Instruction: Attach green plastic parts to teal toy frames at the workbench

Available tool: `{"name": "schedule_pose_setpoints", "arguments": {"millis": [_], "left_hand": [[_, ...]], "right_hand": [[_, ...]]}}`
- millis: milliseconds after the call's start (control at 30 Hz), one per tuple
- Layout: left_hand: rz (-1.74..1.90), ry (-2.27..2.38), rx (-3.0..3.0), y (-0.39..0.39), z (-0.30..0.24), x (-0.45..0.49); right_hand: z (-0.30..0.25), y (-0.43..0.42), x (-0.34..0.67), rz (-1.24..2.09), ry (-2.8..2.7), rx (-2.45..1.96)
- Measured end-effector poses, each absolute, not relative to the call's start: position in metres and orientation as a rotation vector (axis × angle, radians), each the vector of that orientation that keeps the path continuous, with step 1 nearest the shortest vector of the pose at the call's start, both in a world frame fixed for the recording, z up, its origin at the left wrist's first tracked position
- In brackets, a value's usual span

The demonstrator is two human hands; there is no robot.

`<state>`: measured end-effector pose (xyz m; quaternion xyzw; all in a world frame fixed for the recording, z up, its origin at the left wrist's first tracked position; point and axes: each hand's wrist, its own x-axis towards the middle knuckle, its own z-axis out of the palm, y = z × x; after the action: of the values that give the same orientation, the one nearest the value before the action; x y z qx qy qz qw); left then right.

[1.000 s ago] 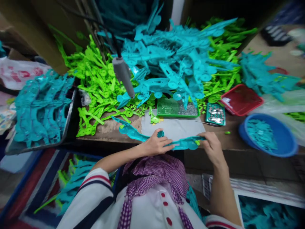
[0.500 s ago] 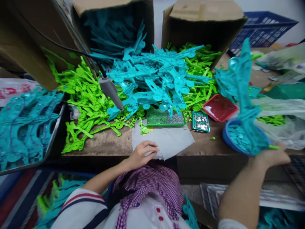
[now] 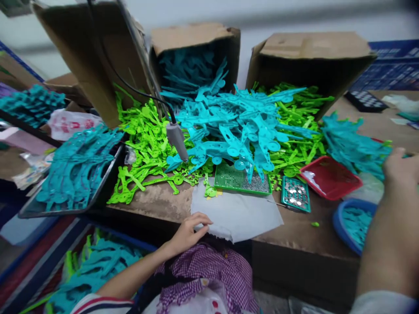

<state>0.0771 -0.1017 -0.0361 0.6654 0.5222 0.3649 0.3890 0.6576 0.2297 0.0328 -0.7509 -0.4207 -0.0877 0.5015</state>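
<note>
My left hand [image 3: 193,229] rests at the table's front edge, by the near left side of a grey cloth [image 3: 248,213]. Its fingers are loosely stretched and hold nothing. At the far right, my right hand [image 3: 402,172] reaches up beside a pile of teal plastic parts [image 3: 356,141]; blur and the hand's own back hide its fingers. Beyond the cloth lies a green tray [image 3: 229,178] of small metal pieces, partly under a large heap of teal parts [image 3: 229,126]. One lime-green part [image 3: 209,189] lies at the cloth's far edge.
A grey electric screwdriver [image 3: 176,139] hangs over lime-green parts [image 3: 144,139]. Rightward stand a small tray of metal discs [image 3: 296,194], a red tray [image 3: 343,185] and a blue bowl [image 3: 340,231]. At left is a bin of teal parts [image 3: 78,165]. Cardboard boxes [image 3: 196,37] stand behind.
My right hand has moved from above the blue bowl to the teal pile farther right; the upright teal part it held no longer shows in it. The view has swung left; my left hand stays put.
</note>
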Motion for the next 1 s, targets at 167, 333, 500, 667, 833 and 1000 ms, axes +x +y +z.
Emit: {"name": "schedule_pose_setpoints", "arguments": {"millis": [167,333,500,667,833,1000], "left_hand": [[0.942,1.365,1.585,-0.085,-0.045,0.079],[0.977,1.273,1.537,-0.058,-0.027,0.081],[0.687,0.362,1.458,-0.085,0.034,0.037],[0.786,-0.065,1.415,-0.133,0.089,-0.023],[0.906,-0.205,1.626,-0.095,0.100,-0.002],[0.815,-0.484,1.618,-0.077,0.076,0.026]], "right_hand": [[0.045,0.193,0.516,-0.185,-1.571,-1.643],[0.064,0.196,0.381,-0.106,-1.951,-1.474],[0.067,0.249,0.345,0.109,-2.021,-1.843],[0.062,0.249,0.350,0.162,-1.814,-1.816],[0.072,0.199,0.371,0.177,-1.593,-1.591],[0.031,0.077,0.356,0.398,-1.229,-1.326]]}}
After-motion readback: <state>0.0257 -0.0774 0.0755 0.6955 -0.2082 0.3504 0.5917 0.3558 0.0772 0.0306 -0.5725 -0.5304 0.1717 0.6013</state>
